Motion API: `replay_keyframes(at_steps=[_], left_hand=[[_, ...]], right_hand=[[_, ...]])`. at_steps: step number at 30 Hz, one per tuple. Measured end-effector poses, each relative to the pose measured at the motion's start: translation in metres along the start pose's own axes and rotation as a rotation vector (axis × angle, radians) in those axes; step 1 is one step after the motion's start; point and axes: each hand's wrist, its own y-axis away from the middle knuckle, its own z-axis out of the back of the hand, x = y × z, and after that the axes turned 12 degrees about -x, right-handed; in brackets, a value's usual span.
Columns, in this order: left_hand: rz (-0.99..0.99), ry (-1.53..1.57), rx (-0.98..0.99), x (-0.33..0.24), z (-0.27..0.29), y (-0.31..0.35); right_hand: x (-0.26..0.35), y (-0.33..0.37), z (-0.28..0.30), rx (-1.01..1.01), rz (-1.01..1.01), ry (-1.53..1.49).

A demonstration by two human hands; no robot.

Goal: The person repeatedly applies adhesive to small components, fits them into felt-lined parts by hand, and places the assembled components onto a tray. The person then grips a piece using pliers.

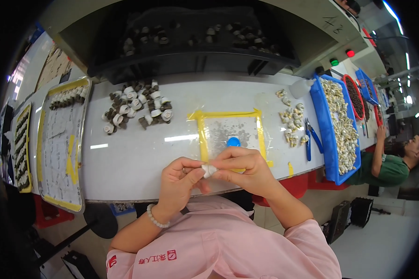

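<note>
At one white tabletop (pixel 135 169), two hands (pixel 176 181) together pinch one small white piece (pixel 209 171).

white piece (pixel 209 171): hands (pixel 178 182) cover part | pink shirt (pixel 228 249): cropped below

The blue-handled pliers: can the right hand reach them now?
Probably yes: the right hand is occupied with a small white piece, but only tabletop and flat yellow tape seem to lie between it and the blue-handled pliers.
</note>
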Motion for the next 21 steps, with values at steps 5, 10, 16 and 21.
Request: replay_keyframes(at_steps=[5,10,16,21], left_hand=[[0.014,-0.164,-0.003,-0.018,0.009,0.003],[-0.224,-0.219,-0.201,-0.069,0.041,0.021],[-0.781,-0.642,-0.516,-0.151,0.103,0.012],[-1.147,-1.058,-0.967,-0.247,0.19,-0.012]], right_hand=[[-0.01,0.005,0.038,-0.176,0.161,0.392],[-0.027,0.014,0.097,-0.481,0.148,1.04],[-0.04,0.018,0.105,-0.459,0.036,1.098],[-0.032,0.014,0.092,-0.486,0.001,0.868]])
